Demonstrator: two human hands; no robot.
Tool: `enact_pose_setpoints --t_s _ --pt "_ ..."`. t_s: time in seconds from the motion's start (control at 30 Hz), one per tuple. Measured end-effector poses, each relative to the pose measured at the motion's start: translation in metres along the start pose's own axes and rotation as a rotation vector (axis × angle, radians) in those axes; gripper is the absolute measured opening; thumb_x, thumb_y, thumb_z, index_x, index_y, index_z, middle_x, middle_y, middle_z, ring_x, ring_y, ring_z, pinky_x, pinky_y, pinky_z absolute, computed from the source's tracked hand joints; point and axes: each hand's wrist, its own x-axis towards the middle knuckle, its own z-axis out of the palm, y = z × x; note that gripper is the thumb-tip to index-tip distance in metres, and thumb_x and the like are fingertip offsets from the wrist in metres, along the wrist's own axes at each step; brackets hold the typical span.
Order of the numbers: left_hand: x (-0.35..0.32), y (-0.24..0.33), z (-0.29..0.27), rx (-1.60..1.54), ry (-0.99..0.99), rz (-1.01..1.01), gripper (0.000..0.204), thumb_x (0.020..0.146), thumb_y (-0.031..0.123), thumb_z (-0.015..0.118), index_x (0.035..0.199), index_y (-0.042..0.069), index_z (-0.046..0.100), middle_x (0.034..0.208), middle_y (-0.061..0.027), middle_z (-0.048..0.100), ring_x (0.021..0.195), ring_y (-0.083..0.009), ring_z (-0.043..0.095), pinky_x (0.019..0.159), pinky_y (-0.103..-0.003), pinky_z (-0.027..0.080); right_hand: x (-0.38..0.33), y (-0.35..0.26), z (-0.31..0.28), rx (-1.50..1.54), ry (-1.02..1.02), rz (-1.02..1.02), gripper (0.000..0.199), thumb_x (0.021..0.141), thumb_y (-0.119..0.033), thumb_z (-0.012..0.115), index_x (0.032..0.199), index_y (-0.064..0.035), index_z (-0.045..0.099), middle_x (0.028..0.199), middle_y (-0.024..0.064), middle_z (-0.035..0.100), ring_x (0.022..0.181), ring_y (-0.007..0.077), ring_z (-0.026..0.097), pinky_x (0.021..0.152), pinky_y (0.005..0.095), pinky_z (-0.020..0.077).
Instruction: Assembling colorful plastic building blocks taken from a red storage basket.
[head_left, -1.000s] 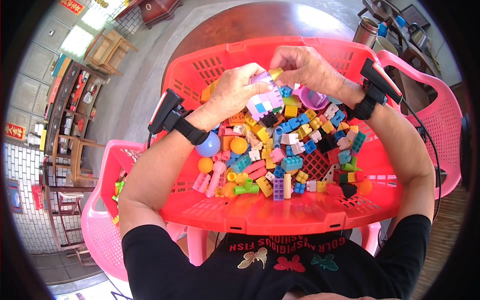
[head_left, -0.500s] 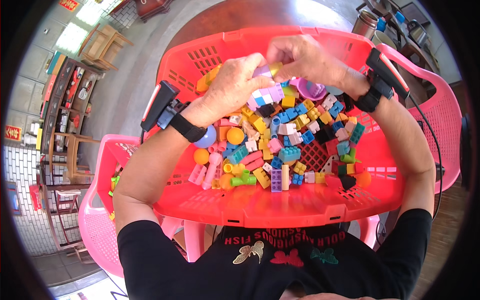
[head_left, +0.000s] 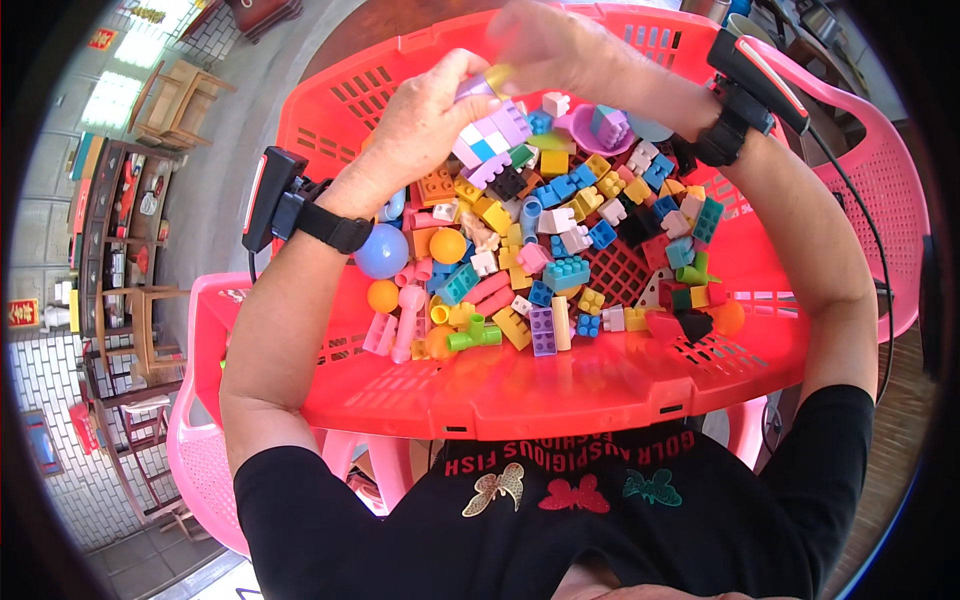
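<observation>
My left hand (head_left: pixel 422 118) is closed around a stack of toy building blocks (head_left: pixel 500 130), mostly lilac with white and blue parts. A yellow block (head_left: pixel 498 76) shows at the stack's upper end. Just right of it is my right hand (head_left: pixel 560 50), its fingers smeared by motion, so I cannot tell whether it grips anything. Both hands are over the far part of a red plastic basket (head_left: pixel 480 400). Loose blocks of many colours lie in it, among them a teal block (head_left: pixel 567 273) and a purple block (head_left: pixel 543 332).
A purple bowl-shaped piece (head_left: pixel 590 132) sits among the blocks, with a blue ball (head_left: pixel 382 251) and several orange balls near the left side. Pink plastic chairs (head_left: pixel 880 200) flank the basket. A brown table (head_left: pixel 395 25) is beyond it. Black straps with devices circle both wrists.
Both hands have moved up and left in the view, the left still holding the block stack. My right hand has drawn slightly away from the yellow block. The whole view has shifted a little.
</observation>
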Motion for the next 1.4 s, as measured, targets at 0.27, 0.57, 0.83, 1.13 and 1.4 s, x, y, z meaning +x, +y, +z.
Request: enact_pose_setpoints --t_s 0.27,0.57,0.83,1.13,1.4 --pt "0.006 0.007 -0.017 -0.703 0.114 -0.295 0.031 0.095 0.024 0.053 0.115 0.001 0.048 0.104 -0.0077 0.060 0.090 -0.0130 0.062 0.073 -0.027 0.053 -0.011 0.029 -0.008 -0.930 -0.304 -0.071 0.031 0.082 -0.015 0.063 0.110 -0.0042 0.056 0.084 0.0121 0.067 0.081 0.0287 0.067 0.066 0.0370 0.0528" --pt "0.008 0.010 -0.020 -1.034 0.126 -0.283 0.033 0.092 0.022 0.055 0.116 0.002 0.045 0.108 -0.0097 0.058 0.093 -0.0162 0.062 0.064 -0.034 0.055 -0.025 0.053 0.028 -1.066 -0.345 -0.007 0.020 0.084 -0.020 0.060 0.095 -0.0047 0.052 0.073 0.0115 0.061 0.072 0.0294 0.064 0.062 0.0409 0.0484" --pt "0.007 0.015 -0.023 -1.163 0.131 -0.300 0.028 0.090 0.019 0.060 0.113 0.005 0.051 0.105 -0.0041 0.060 0.096 -0.0139 0.061 0.079 -0.031 0.054 -0.023 0.050 0.031 -1.054 -0.368 0.002 0.028 0.077 -0.014 0.064 0.102 -0.0069 0.054 0.079 0.0128 0.057 0.077 0.0300 0.061 0.064 0.0410 0.0479" --pt "0.007 0.016 -0.022 -1.228 0.091 -0.366 0.028 0.093 0.026 0.055 0.114 0.007 0.052 0.103 -0.0045 0.061 0.092 -0.0162 0.064 0.071 -0.034 0.056 -0.025 0.053 0.035 -0.998 -0.287 -0.049 0.034 0.076 -0.012 0.063 0.109 -0.0124 0.056 0.087 0.0152 0.055 0.079 0.0316 0.061 0.065 0.0431 0.0498" --pt "0.006 0.009 -0.023 -1.161 0.060 -0.340 0.030 0.089 0.018 0.063 0.113 0.004 0.053 0.103 -0.0046 0.061 0.093 -0.0151 0.063 0.076 -0.032 0.055 -0.023 0.062 0.033 -1.014 -0.308 -0.046 0.038 0.078 -0.010 0.065 0.113 -0.0103 0.050 0.091 0.0156 0.059 0.082 0.0271 0.065 0.063 0.0374 0.0515"
